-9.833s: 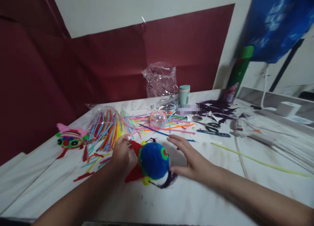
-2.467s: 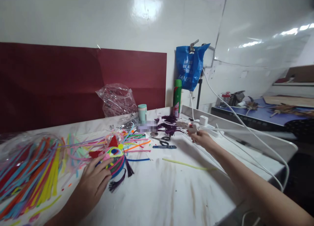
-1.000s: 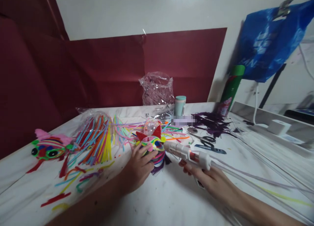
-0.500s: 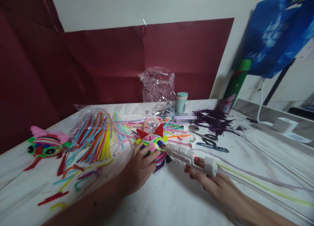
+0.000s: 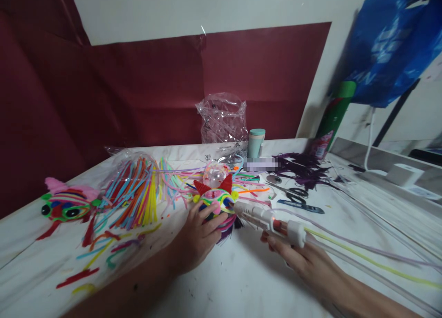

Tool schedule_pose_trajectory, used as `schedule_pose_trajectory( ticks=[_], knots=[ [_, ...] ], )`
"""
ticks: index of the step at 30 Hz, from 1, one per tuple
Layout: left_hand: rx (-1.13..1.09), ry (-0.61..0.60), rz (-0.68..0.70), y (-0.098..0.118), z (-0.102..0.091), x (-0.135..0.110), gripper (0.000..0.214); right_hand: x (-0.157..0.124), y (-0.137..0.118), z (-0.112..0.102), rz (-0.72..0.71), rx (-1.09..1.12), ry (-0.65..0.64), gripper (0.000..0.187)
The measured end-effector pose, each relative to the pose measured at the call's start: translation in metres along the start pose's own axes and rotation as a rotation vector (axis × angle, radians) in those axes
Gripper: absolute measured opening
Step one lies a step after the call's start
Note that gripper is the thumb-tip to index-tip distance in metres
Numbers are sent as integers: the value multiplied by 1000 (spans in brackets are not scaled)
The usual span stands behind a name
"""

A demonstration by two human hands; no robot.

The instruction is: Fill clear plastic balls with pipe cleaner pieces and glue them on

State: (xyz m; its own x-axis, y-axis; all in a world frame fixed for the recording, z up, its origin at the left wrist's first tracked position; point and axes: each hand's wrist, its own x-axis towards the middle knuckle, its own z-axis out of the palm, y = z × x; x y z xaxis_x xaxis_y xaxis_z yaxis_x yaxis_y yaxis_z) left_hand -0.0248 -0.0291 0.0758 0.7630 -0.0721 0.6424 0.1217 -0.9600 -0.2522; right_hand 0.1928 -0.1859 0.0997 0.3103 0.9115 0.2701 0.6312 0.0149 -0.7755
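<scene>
Dark red sheeting backed the marbled white table I watched from afar. The left hand had its fingers curled over the front of a striped, red-eared figure near the middle, likely to steady it against the glue gun. The right hand gripped that gun, angling its nozzle at the figure's blue eye, presumably for accuracy; I couldn't tell whether they touched. Behind the figure, a clear ball crowded its ears, while scissors and a blue knife lay beyond the gun. One yellow strip ran just past the right hand, somewhat in its way.
</scene>
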Motion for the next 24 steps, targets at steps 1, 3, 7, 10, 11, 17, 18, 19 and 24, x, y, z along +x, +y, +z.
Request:
schedule_pose_trajectory(
  ticks=[1, 3, 7, 10, 11, 17, 18, 19, 24],
  knots=[
    [2, -4, -1, 0, 0, 0, 12, 0, 0, 0, -9, -9, -21, 32],
    [10, -3, -3, 0, 1, 0, 11, 1, 0, 0, -44, -15, -57, 31],
    [2, 36, 2, -1, 2, 0, 11, 1, -3, -1, -87, -23, -54, 28],
    [1, 31, 12, -1, 2, 0, 10, 2, -5, -1, -92, -40, -43, 27],
    [4, 29, 13, -2, 2, 0, 9, 2, -6, -2, -96, -45, -39, 27],
    [1, 41, 11, -2, 2, 0, 10, 3, -9, -1, -110, -47, -35, 26],
    [2, 40, 14, -2, 2, 0, 10, 2, -9, -1, -108, -49, -32, 25],
    [4, 40, 16, -2, 2, 0, 10, 2, -9, -1, -105, -49, -30, 25],
    [5, 36, 8, -2, 4, -1, 10, 0, -4, -1, -104, -41, -21, 26]
  ],
)
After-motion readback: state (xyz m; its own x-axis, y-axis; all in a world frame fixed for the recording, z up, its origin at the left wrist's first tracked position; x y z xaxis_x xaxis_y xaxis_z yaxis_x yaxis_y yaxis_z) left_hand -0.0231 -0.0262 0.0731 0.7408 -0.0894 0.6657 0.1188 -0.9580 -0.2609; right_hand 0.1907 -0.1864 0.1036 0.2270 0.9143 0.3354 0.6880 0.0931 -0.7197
